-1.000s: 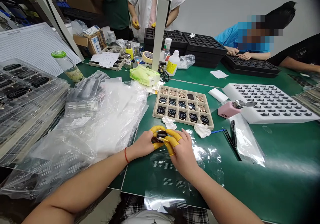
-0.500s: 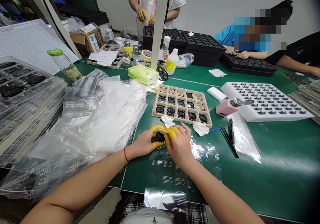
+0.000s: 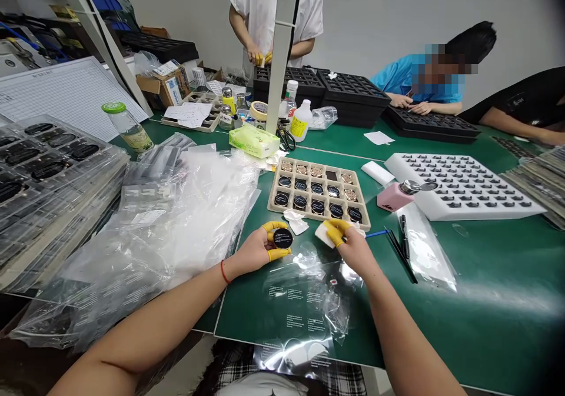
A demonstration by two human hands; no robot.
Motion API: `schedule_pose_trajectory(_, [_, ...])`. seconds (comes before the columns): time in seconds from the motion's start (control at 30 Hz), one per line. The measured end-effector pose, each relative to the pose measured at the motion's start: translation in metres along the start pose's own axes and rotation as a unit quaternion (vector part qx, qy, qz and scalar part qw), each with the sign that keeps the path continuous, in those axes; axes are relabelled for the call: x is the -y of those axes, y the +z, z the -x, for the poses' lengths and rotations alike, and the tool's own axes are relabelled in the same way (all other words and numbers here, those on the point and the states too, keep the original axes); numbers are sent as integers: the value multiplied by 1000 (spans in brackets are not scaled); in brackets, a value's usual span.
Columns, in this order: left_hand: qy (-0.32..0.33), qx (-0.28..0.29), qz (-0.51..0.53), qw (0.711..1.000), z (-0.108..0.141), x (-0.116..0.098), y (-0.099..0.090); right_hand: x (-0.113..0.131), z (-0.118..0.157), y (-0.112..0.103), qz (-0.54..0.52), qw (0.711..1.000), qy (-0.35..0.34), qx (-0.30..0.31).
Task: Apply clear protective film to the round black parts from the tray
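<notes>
My left hand, in yellow finger cots, is closed around a round black watch face with small white print. To its right, my right hand pinches a white folded wipe between cot-covered fingers, apart from the watch face. Just beyond both hands lies a beige compartment tray with rows of round watch faces, some dark and some gold-coloured. A crumpled white tissue rests by its front edge. Below my hands, a clear film sheet printed with small white text covers part of the green table.
Clear plastic bags and stacked trays fill the left. To the right are a pink pump bottle, a black pen and a white foam tray. A post rises behind a tissue pack. Co-workers sit and stand beyond.
My right hand has moved right, away from the watch face, with the white wipe in its fingers. My left hand keeps the watch face, now more fully visible.
</notes>
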State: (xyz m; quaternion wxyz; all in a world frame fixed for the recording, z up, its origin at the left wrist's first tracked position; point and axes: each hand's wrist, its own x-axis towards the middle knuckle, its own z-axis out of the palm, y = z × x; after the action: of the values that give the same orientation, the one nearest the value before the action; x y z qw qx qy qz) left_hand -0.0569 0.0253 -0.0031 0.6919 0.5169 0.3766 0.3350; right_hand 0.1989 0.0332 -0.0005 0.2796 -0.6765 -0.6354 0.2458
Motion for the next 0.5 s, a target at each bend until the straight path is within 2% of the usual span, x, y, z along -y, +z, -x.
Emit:
schedule_pose_trajectory(0.1, [6, 1, -10, 1000, -1, 3, -1, -2, -2, 2, 72, 997, -41, 1])
schedule_pose_trajectory(0.17, [18, -5, -22, 1000, -2, 5, 0, 16, 2, 11, 27, 997, -79, 0])
schedule_pose_trajectory(0.27, [40, -17, -39, 998, -3, 8, 2, 52, 6, 29, -67, 984, -123, 107])
schedule_pose_trajectory(0.33, [46, -43, -51, 997, -5, 8, 0, 69, -4, 37, -81, 970, -147, 176])
schedule_pose_trajectory(0.37, [49, -67, -58, 995, -7, 7, -2, 74, -15, 36, -81, 966, -154, 191])
schedule_pose_trajectory(0.43, [64, -137, -62, 987, -11, 6, -11, 73, -49, 26, -61, 973, -145, 170])
schedule_pose_trajectory(0.5, [74, -206, -58, 974, -18, 6, -21, 63, -95, 8, 26, 995, -72, 65])
